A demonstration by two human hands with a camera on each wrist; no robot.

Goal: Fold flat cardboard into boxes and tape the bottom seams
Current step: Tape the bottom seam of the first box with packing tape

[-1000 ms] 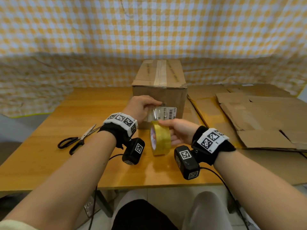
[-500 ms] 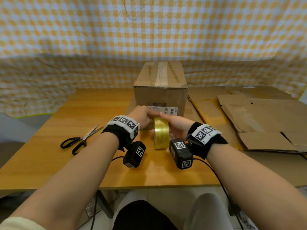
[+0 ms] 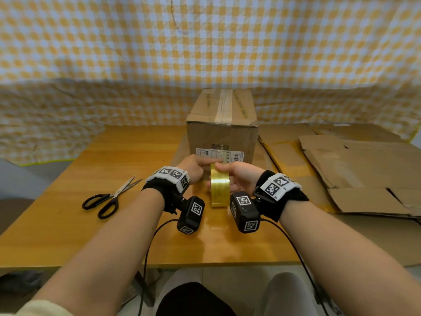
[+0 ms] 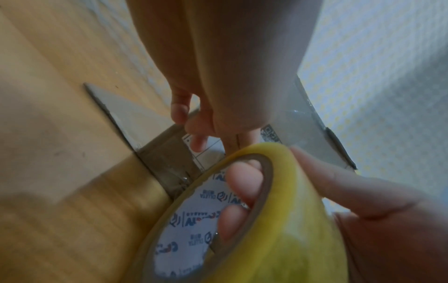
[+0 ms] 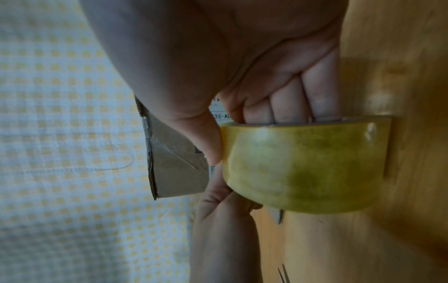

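Gripping tape roll (image 3: pixel 219 188), right hand (image 3: pixel 241 179)

Behind the brown cardboard box (image 3: pixel 222 131) hangs a cloth (image 3: pixel 205 46) checked in yellow and white. The box bears a pale tape strip (image 3: pixel 224 106) on top and a white label (image 3: pixel 219 155) with black print. In front of it is a glossy yellow tape roll (image 3: pixel 219 189). Left of the box lie black-handled scissors (image 3: pixel 109 199) on the honey-coloured table (image 3: pixel 68 201). Right of it lie brown flat cardboard sheets (image 3: pixel 353 169).
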